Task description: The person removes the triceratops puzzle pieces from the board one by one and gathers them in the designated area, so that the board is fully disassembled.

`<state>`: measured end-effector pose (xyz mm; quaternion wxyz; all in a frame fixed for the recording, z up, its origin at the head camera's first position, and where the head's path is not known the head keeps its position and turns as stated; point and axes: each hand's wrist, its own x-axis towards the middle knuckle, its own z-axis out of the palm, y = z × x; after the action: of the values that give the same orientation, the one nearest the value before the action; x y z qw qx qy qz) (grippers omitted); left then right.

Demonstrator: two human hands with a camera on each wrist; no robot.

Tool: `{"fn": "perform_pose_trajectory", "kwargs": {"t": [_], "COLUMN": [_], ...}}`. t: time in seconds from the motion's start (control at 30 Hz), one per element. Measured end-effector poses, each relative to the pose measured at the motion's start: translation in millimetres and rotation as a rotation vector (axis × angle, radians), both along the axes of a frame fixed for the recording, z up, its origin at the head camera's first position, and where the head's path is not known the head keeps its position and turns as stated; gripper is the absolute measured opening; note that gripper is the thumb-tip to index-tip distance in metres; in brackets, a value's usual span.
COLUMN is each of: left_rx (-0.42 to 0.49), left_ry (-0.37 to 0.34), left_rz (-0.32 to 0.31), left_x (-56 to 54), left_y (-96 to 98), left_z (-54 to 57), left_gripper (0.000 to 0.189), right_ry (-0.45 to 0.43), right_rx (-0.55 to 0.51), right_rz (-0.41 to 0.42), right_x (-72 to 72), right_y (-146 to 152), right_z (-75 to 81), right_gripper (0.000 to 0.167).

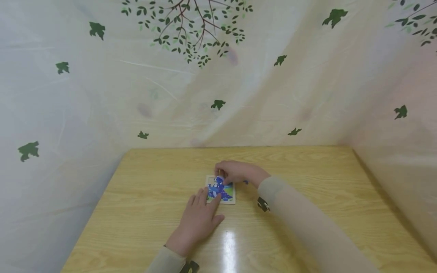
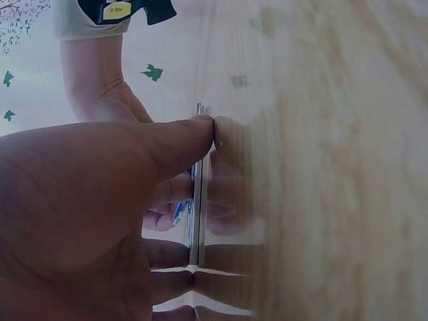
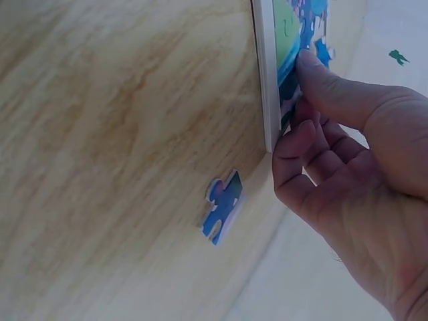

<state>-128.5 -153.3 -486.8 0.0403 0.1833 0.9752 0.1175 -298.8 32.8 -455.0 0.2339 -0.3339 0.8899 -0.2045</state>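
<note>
A small square jigsaw puzzle [image 1: 228,195] with a blue, purple and green picture lies in a pale-rimmed tray [image 1: 233,203] on the table. My left hand [image 1: 198,222] rests at its near left side, fingers extended, with fingertips on the picture. At the far edge my right hand [image 1: 239,172] has its thumb and curled fingers around a puzzle piece [image 3: 288,100], partly hidden by the fingers. In the left wrist view, a blue piece [image 2: 179,212] stands tilted by the right fingers. A loose blue puzzle piece [image 3: 224,207] lies on the table just right of the tray.
The wood-grain table [image 1: 153,178] runs back to a pale curtain [image 1: 170,113] printed with leaves, which also closes off both sides. A dark wrist device [image 1: 263,204] sits under the right sleeve.
</note>
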Motion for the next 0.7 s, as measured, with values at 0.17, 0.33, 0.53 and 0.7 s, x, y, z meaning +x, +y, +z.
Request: {"fn": "perform_pose_trajectory", "kwargs": {"t": [0.17,0.33,0.53,0.7], "left_rx": [-0.006,-0.014,-0.015,-0.009], "left_ry": [-0.002,0.005,0.001,0.008], "left_rz": [-0.004,-0.010,-0.008,-0.008], "left_x": [0.3,-1.0,-1.1,0.7], "left_y": [0.3,0.4,0.6,0.8], "left_z": [0.1,0.3,-0.1,0.2], "left_gripper": [0.069,0.069,0.070,0.069], "right_ry": [0.006,0.010,0.012,-0.006], "right_rx": [-0.041,-0.091,-0.131,-0.162], "right_rz": [0.001,0.000,-0.013,-0.042], "right_x": [3.5,4.9,8.8,11.7], "right_y": [2.5,7.4,12.2,14.9], "right_z": [0.2,-1.2,-1.6,-2.1], "right_gripper": [0.030,0.029,0.019,0.014]}}
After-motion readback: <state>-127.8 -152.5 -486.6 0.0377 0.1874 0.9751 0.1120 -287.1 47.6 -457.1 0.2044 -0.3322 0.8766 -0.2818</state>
